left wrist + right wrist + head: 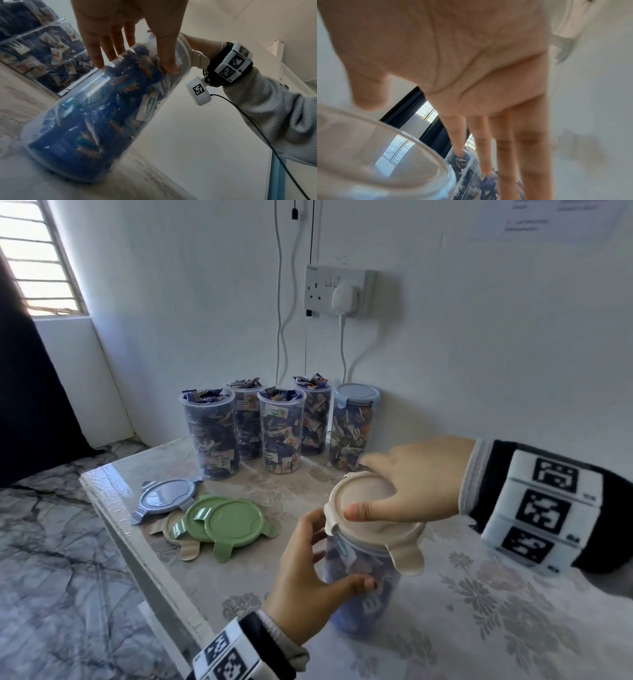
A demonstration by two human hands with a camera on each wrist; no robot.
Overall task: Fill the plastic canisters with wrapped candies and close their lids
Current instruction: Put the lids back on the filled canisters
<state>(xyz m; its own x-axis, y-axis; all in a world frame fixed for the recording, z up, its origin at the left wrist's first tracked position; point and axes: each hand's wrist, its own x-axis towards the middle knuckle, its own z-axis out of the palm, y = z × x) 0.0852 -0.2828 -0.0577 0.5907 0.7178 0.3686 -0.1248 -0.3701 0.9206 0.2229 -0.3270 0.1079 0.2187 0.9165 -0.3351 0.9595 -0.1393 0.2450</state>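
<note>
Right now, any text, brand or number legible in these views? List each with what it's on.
None legible.
Paper sheet on the wall: printed lines, too blurred.
Candy wrappers in the canisters: green oval logo, lettering too small.
Wrist bands: square marker patterns, tiny unreadable digits.
Wall socket: marking unreadable.

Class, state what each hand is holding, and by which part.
Left hand grips the candy-filled canister round its upper side wall; right hand presses flat on its beige lid, gripping nothing.

Daylight from the window [41, 258] at my upper left is cool and dim. Edges bend. My right wrist view is blurred; my left is dark.
</note>
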